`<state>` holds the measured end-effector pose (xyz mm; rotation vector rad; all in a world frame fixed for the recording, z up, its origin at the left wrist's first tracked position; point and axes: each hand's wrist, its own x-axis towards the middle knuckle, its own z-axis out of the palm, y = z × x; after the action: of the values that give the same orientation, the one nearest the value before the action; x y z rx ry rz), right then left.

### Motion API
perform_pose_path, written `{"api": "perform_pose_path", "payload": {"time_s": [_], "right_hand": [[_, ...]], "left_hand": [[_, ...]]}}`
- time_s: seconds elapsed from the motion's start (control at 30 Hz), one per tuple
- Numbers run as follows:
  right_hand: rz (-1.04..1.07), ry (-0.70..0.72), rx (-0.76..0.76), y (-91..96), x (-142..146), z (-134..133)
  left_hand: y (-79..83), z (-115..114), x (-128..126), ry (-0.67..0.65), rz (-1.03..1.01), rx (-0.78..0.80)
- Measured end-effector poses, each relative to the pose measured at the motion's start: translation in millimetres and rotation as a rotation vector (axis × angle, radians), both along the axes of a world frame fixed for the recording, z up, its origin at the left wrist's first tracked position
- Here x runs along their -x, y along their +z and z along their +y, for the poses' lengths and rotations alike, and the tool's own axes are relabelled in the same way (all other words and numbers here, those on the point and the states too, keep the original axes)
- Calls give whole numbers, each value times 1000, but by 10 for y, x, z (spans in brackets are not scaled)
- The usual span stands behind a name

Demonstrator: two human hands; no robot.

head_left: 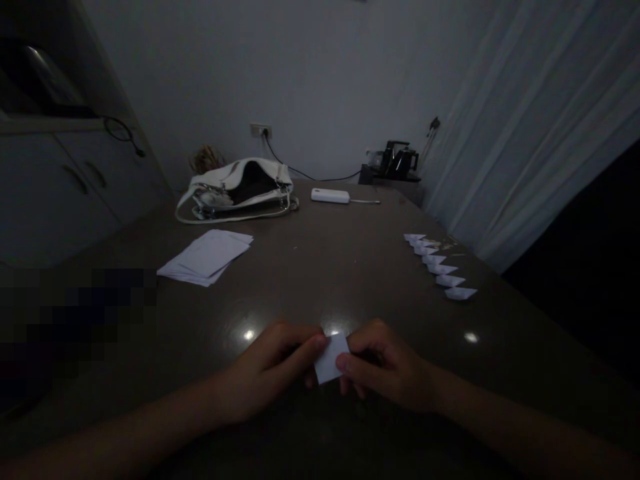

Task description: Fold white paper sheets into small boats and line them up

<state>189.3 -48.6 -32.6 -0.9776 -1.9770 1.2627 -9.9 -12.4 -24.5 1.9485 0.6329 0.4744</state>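
Observation:
A small folded piece of white paper (330,361) is pinched between my two hands near the front of the table. My left hand (280,367) grips its left edge, thumb on top and fingers behind. On the right edge, my right hand (387,367) presses with the thumb, its other fingers curled underneath. To the left lies a loose stack of white paper sheets (213,257). Along the right side stands a slanting row of several small folded paper boats (443,269).
A white handbag (235,190) lies open at the back left of the dark table (320,267). Beside it is a white power bank-like device (330,195) with a short cable. A black kettle (403,162) stands beyond the table's far right corner, near a pale curtain (495,133).

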Motion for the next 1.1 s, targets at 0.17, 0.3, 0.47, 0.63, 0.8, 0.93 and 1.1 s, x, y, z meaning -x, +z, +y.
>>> {"api": "perform_pose_path", "payload": {"time_s": [0.17,0.3,0.47,0.63,0.8,0.93,1.1], "right_hand": [[-19,-14,-50,10,10,-7],[-25,-88,-81,23,39,12],[-63,-63,-85,36,44,26],[-75,-116,-170,18,41,11],[-97,-112,-228,0,59,-29],[-108,-207,-194,-17,45,4],[-252,-399,-163,-49,10,126]], "left_hand": [[4,8,4,0,31,-27],[11,-16,16,-75,81,-76],[-43,-7,9,-57,112,-176],[-40,1,-19,6,27,-77],[-9,-33,-27,33,42,-92],[-23,-19,-16,71,59,-123],[-60,64,9,184,88,-401]]}}
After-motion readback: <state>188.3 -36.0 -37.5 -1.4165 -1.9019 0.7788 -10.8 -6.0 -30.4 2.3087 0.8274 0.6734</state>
